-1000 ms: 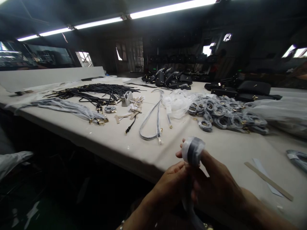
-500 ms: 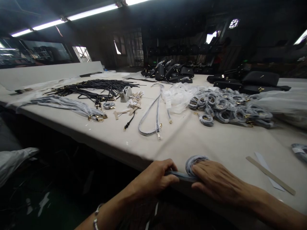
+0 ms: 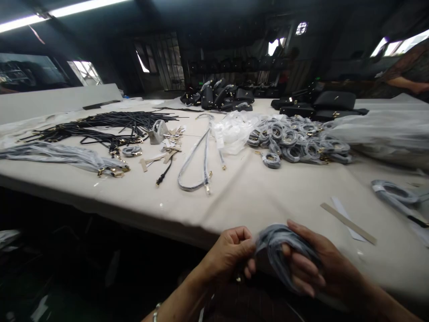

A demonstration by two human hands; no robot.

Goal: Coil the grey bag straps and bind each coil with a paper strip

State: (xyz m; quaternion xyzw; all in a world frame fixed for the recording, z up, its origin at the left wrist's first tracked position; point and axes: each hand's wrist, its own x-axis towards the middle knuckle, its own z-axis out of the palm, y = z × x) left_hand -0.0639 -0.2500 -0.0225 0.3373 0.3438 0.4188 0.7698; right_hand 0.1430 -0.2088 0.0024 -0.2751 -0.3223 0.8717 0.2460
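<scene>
At table edge (image 3: 214, 223) | left hand (image 3: 229, 252), right hand (image 3: 310, 259) clamped on gray strap (image 3: 278, 241) | tag (image 3: 219, 142) unreadable

Left hand (image 3: 229, 255): bare, with the knuckles and fingers in plain view.
Bracelet (image 3: 156, 313): thin, silver-coloured metal band around the wrist, just behind the left hand; its links are too small to make out.
Left forearm (image 3: 176, 296): bare skin from behind the left hand to the lower edge of the view.
Right hand (image 3: 313, 268): bare, just beside the left hand on its right, with long, slim fingers.
Right forearm (image 3: 378, 299): bare, running from the right hand toward the lower right corner, well apart from the left hand.
Lap clothing (image 3: 244, 304): dark fabric with a fine check, below the left hand; the kind of garment cannot be told.
</scene>
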